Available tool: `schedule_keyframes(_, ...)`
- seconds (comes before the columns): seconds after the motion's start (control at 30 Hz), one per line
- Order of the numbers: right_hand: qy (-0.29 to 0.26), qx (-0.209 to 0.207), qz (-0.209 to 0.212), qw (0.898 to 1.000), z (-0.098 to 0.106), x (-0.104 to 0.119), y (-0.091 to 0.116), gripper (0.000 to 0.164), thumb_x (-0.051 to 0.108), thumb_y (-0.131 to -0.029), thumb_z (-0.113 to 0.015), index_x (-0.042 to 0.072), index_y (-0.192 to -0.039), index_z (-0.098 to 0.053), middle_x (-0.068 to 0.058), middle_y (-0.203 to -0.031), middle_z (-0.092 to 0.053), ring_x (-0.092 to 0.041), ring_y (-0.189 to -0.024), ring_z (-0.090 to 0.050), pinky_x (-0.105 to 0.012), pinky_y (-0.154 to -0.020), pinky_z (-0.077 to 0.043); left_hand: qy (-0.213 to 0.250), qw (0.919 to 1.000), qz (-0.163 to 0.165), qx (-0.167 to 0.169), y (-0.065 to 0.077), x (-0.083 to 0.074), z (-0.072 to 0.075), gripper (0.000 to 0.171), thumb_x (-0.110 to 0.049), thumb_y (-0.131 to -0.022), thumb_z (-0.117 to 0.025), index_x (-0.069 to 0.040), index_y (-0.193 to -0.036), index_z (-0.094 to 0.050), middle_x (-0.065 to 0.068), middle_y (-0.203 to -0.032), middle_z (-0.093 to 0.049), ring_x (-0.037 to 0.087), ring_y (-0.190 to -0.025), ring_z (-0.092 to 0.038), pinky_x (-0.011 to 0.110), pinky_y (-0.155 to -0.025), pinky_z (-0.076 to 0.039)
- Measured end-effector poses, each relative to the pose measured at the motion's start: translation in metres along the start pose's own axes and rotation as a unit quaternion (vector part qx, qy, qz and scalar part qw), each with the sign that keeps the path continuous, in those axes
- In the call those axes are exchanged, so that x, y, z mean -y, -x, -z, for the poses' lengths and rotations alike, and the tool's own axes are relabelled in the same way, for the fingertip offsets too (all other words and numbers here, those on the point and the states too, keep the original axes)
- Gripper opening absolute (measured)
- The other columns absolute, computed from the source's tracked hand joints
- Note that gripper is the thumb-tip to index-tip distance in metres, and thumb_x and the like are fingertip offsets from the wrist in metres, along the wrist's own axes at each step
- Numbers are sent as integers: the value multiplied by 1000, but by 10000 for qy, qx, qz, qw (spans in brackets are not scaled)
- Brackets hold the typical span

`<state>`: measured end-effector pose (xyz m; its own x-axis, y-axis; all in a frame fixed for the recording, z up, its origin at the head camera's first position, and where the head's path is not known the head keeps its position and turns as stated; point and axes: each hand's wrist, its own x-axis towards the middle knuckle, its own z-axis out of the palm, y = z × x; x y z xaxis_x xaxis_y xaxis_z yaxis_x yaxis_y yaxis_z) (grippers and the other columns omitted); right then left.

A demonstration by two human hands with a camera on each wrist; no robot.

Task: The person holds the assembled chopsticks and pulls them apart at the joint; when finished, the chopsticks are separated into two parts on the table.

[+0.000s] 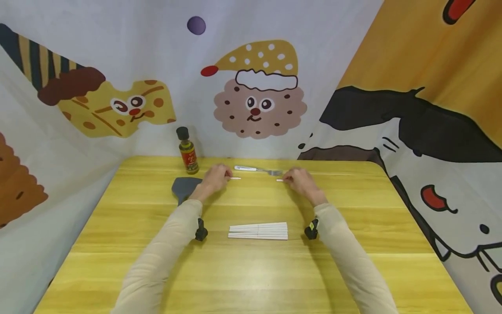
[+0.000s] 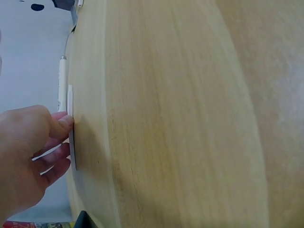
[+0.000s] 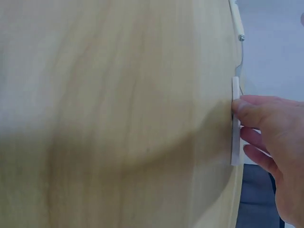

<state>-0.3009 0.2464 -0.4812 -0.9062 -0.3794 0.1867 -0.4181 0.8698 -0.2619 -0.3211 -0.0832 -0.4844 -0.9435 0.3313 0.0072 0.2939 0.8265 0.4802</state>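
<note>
At the far side of the table, my left hand [image 1: 216, 178] pinches a short, flat white stick [image 2: 70, 99] between thumb and fingers. My right hand [image 1: 301, 181] pinches a similar white stick [image 3: 235, 147]. Both sticks lie roughly in line along the far edge, with a gap between their inner ends. Just beyond them is a fork [image 1: 245, 168] with a white handle and metal tines, its tines toward my right hand. Nearer the front, several white sticks [image 1: 258, 230] lie side by side, slightly fanned at the left.
A bottle [image 1: 189, 156] with a black cap and red label stands at the back left. The dark grey spatula [image 1: 183, 187] lies below it, partly hidden by my left hand and forearm. Behind the wooden table [image 1: 251, 274] hangs a printed cloth [image 1: 157, 39].
</note>
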Motion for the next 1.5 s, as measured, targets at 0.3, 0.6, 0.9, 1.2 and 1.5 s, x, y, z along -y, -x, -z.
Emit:
schedule_keyframes(0.3, -147, -549, 223, 9981, 5, 5, 8, 11, 12, -90, -77, 6, -98, -79, -11, -99, -75, -28, -88, -69, -44, -78, -58, -122, 9997, -226, 15, 11, -5, 17, 17, -11, -99, -64, -8, -114, -71, 10, -109, -66, 26, -102, -62, 41, -88, -54)
schedule_keyframes(0.6, -321, -778, 485, 9953, 27, 22, 25, 13, 7, -88, -77, 1, -100, -77, -13, -97, -75, -29, -87, -71, -44, -76, -60, -411, 9948, -920, -154, 47, -28, 43, 16, -12, -96, -68, -6, -111, -72, 10, -104, -67, 26, -94, -64, 39, -81, -56)
schedule_keyframes(0.9, -333, -632, 1248, 9896, 33, 53, 53, 19, 12, -89, -78, 5, -106, -76, -8, -101, -76, -23, -86, -72, -38, -73, -61, -396, 9902, -1336, 105, 97, -54, 44, 12, -14, -96, -70, -8, -106, -72, 3, -94, -67, 16, -80, -62, 29, -67, -53)
schedule_keyframes(1.2, -689, -89, 1355, 9883, 17, 86, 80, 20, 9, -91, -75, 8, -111, -75, -4, -106, -73, -21, -94, -70, -38, -79, -61, 314, 9882, -1403, 530, 122, -66, 17, 14, -12, -98, -67, -5, -110, -70, 0, -94, -65, 12, -83, -60, 28, -72, -54)
schedule_keyframes(1.5, -1056, 132, 1513, 9827, -9, 95, 94, 17, 5, -88, -77, 9, -105, -76, -3, -99, -74, -11, -84, -68, -25, -75, -60, 418, 9817, -1699, 752, 124, -71, -12, 12, -8, -96, -66, -4, -107, -71, 3, -96, -68, 14, -87, -63, 27, -76, -56)
